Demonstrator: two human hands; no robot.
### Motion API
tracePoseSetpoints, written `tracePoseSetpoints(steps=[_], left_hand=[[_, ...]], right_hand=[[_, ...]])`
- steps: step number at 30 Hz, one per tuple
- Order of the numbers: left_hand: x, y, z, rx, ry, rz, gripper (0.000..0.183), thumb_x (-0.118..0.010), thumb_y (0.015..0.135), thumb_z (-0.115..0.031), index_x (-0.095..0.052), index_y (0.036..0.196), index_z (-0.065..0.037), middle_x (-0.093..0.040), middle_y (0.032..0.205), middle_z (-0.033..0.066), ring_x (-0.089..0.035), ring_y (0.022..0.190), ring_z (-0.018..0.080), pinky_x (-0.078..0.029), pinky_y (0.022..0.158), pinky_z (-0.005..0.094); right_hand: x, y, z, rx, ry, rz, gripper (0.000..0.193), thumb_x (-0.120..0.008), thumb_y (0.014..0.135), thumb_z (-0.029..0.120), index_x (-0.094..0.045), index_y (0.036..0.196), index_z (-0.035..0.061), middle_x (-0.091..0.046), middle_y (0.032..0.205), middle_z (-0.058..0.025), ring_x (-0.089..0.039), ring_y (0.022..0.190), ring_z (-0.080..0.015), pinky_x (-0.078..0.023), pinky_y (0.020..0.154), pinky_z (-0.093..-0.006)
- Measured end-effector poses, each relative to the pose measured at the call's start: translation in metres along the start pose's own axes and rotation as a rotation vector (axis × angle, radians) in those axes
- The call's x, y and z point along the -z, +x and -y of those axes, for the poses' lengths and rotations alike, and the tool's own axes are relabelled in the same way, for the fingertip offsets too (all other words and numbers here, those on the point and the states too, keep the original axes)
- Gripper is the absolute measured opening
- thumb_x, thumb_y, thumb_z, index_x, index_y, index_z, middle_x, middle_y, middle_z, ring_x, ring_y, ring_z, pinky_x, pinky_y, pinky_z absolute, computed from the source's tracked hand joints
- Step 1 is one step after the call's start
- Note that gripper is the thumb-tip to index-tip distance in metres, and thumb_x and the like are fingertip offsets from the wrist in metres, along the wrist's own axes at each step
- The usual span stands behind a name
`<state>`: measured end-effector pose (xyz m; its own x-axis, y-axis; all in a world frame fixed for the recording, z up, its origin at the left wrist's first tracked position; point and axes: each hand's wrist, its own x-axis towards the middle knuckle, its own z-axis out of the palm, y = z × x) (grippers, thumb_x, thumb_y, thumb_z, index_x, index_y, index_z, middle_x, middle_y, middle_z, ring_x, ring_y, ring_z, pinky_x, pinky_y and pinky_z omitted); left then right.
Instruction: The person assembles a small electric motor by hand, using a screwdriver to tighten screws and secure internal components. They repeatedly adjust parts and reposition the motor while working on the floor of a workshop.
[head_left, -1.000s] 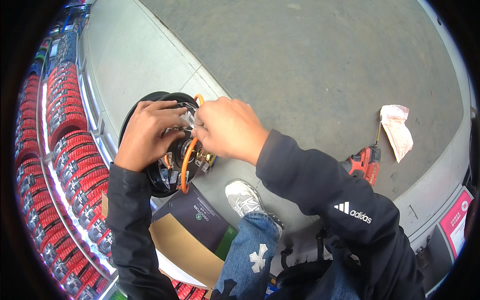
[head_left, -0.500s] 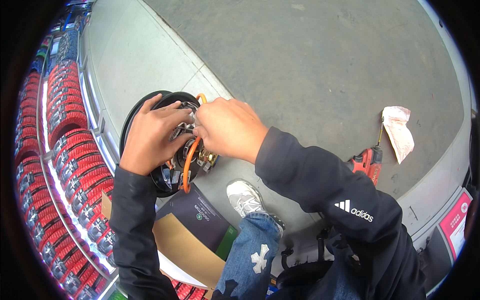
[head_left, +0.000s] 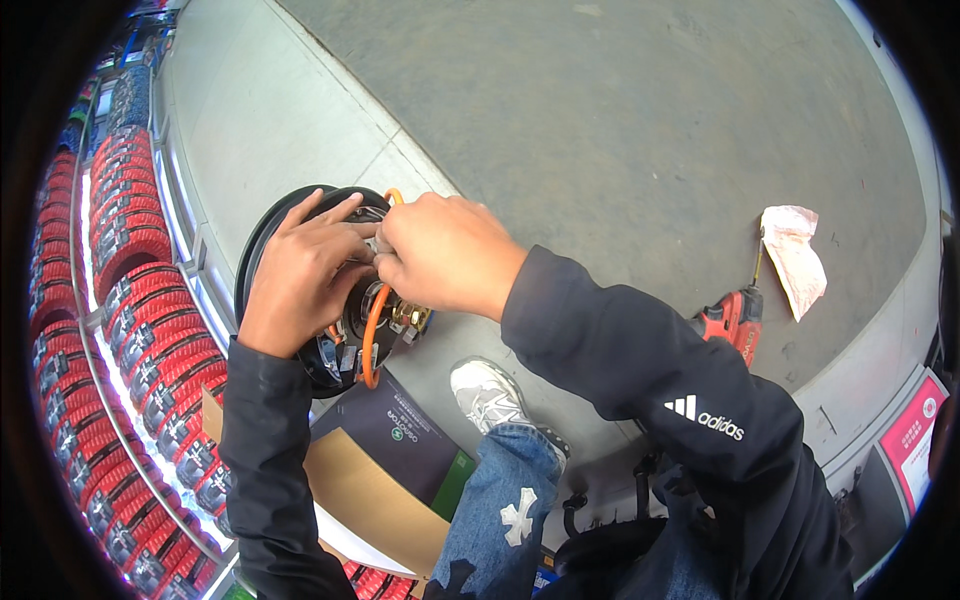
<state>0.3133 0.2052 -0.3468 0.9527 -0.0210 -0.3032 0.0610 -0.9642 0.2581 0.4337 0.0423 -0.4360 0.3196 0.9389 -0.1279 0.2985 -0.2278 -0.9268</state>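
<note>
My left hand point(head_left: 300, 275) lies spread on the black wheel point(head_left: 262, 240), which stands on edge at left; my right hand point(head_left: 445, 252) pinches a small fitting at its hub, beside the orange cable point(head_left: 372, 325).

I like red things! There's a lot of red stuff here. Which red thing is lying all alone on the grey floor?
The red power drill lies alone on the grey floor, beside a crumpled cloth. The other red items sit packed in rows on the left.

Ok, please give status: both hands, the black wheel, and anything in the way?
Left hand flat on black wheel. Right hand pinching a small part at its hub, grip closed. Orange cable loops under the hands. Drill and rag lie apart.
</note>
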Motion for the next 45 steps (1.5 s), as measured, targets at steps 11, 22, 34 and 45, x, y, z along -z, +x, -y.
tracePoseSetpoints(steps=[11,22,34,45], left_hand=[[0.010,0.003,-0.007,0.054,-0.027,0.083,0.023,-0.082,0.082,0.001,-0.078,0.105,-0.003,-0.082,0.124,0.0101,-0.061,0.148,0.0410,-0.033,0.132,0.0658],[0.002,-0.002,0.000,0.045,0.007,0.105,0.020,-0.072,0.093,0.003,-0.076,0.112,-0.002,-0.081,0.127,0.0101,-0.057,0.152,0.0406,-0.030,0.133,0.0646],[0.004,0.001,-0.001,-0.017,0.030,0.087,0.010,-0.080,0.091,-0.007,-0.077,0.099,-0.002,-0.082,0.116,0.0088,-0.064,0.140,0.0394,-0.039,0.129,0.0614],[0.000,0.000,0.003,-0.002,-0.017,0.051,0.028,-0.083,0.080,0.000,-0.084,0.107,-0.007,-0.081,0.115,0.0162,-0.070,0.131,0.0369,-0.036,0.129,0.0674]], right_hand=[[-0.005,-0.008,0.007,0.049,-0.032,-0.017,0.022,-0.074,0.086,0.021,-0.079,0.080,0.0002,-0.076,0.081,-0.0239,-0.077,0.080,-0.0445,-0.062,0.075,-0.0524],[0.010,-0.061,-0.008,0.077,-0.017,-0.180,0.031,-0.080,0.089,0.020,-0.075,0.114,0.0017,-0.078,0.089,-0.0138,-0.076,0.086,-0.0413,-0.061,0.075,-0.0515],[-0.002,-0.058,-0.018,-0.403,0.857,0.049,0.029,-0.071,0.108,0.024,-0.078,0.106,-0.0042,-0.078,0.077,-0.0143,-0.077,0.066,-0.0262,-0.059,0.065,-0.0370],[0.014,-0.089,-0.037,0.228,0.051,-0.102,0.034,-0.065,0.108,0.018,-0.062,0.139,0.0069,-0.071,0.104,-0.0119,-0.073,0.095,-0.0343,-0.058,0.077,-0.0459]])
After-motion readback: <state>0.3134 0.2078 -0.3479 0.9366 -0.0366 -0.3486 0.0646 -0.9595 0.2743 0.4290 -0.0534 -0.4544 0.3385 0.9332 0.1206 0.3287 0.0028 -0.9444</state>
